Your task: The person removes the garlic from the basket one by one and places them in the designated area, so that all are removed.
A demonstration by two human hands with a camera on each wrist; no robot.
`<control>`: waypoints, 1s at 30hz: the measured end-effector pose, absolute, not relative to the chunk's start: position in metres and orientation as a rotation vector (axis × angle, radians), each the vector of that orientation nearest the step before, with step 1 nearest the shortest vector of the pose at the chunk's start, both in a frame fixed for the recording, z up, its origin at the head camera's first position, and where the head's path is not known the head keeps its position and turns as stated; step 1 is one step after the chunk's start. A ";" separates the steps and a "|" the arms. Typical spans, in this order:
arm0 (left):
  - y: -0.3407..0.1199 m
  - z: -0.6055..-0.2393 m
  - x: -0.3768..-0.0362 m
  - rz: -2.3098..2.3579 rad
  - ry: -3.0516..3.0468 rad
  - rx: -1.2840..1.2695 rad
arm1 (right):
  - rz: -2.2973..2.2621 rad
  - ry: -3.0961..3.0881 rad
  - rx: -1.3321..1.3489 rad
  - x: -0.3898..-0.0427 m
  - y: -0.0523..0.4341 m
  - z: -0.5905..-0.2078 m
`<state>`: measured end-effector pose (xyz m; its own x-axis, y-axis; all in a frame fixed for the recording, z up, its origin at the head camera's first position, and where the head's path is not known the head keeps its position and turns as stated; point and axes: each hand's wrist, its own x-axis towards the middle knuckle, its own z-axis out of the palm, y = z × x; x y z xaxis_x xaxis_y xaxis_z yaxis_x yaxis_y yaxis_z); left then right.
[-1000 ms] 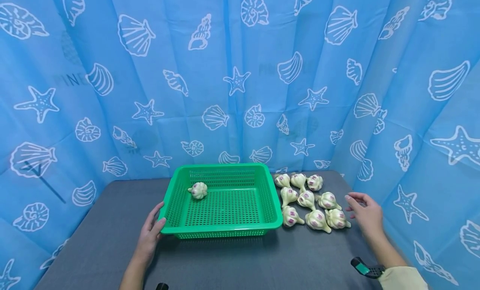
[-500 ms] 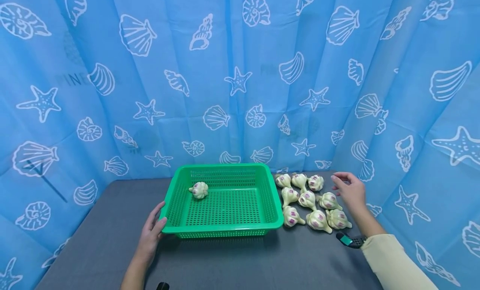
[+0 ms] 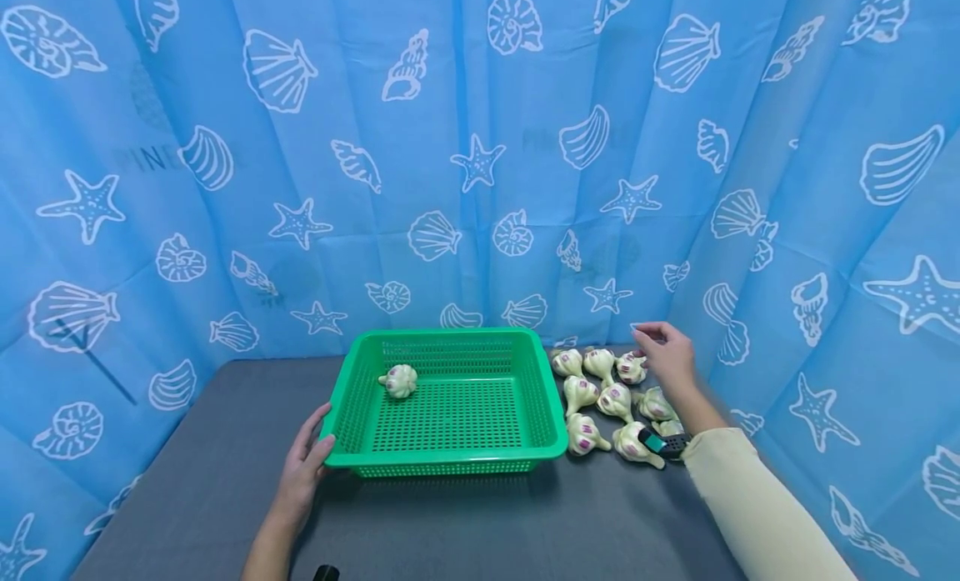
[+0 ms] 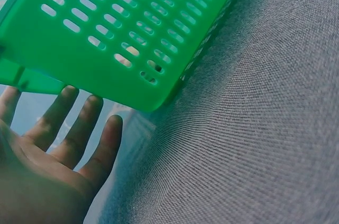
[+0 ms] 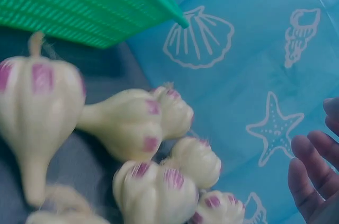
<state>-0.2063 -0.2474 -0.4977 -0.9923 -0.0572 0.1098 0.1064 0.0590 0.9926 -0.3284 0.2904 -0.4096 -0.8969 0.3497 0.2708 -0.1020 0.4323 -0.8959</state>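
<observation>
The curtain [image 3: 480, 147] around me is the biggest thing here, blue with white shells and starfish; faint grey lettering shows through it at upper left, starting "PINE", the rest unreadable. Below it lies the grey table [image 3: 465, 523]. On the table sits one green basket [image 3: 450, 402], with one garlic bulb [image 3: 398, 381] in its far left corner.

My left hand [image 3: 303, 473] rests against the basket's near left corner, fingers straight and relaxed, thumb at the rim, as it did a second ago.

Right of the basket, just beside its wall, lies the garlic cluster [image 3: 611, 402]. I counted nine bulbs there before; now my sleeve [image 3: 750, 506] and wrist strap [image 3: 663, 443] cover some, so I see about eight.

My right hand [image 3: 663, 354] has moved from the near right edge of the cluster to its far right corner, over the back-row bulb [image 3: 632, 368]. Its fingers are loosely bent and hold nothing; whether they touch that bulb I cannot tell.
</observation>
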 end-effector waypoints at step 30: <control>-0.247 -0.496 -0.207 -2.060 -2.212 -0.065 | 1.416 -2.430 -0.151 -0.378 0.200 -0.393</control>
<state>-0.2066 -0.2471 -0.4963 -0.9921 -0.0488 0.1154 0.1116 0.0740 0.9910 -0.3777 0.1999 -0.3932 -0.9421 0.2504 0.2230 -0.0705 0.5023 -0.8618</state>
